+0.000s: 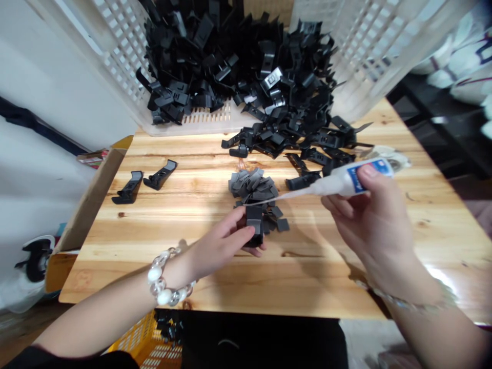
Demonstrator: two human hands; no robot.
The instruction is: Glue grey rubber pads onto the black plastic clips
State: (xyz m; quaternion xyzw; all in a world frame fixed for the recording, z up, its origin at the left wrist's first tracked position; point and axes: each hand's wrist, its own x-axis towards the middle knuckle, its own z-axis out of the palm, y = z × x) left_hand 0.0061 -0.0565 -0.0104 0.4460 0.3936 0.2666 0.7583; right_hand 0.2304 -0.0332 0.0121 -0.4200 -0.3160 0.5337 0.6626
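Note:
My left hand [226,238] grips a black plastic clip [254,225] between thumb and fingers, just in front of a small heap of grey square pads [251,185]. In my right hand [378,220] is a white glue bottle [338,180] with a blue label, held nearly level and pointing left. Its long thin nozzle [290,194] reaches to the top end of the clip; whether the tip touches cannot be made out. Two clips with grey pads on their ends, a nearer one [128,188] and a farther one [161,175], lie at the left of the table.
A white plastic basket [226,111] full of black clips stands at the back, and more clips [277,136] spill from its front onto the wooden table [161,225]. A cardboard box [90,192] is beyond the left edge. Below sits a yellow crate [136,333].

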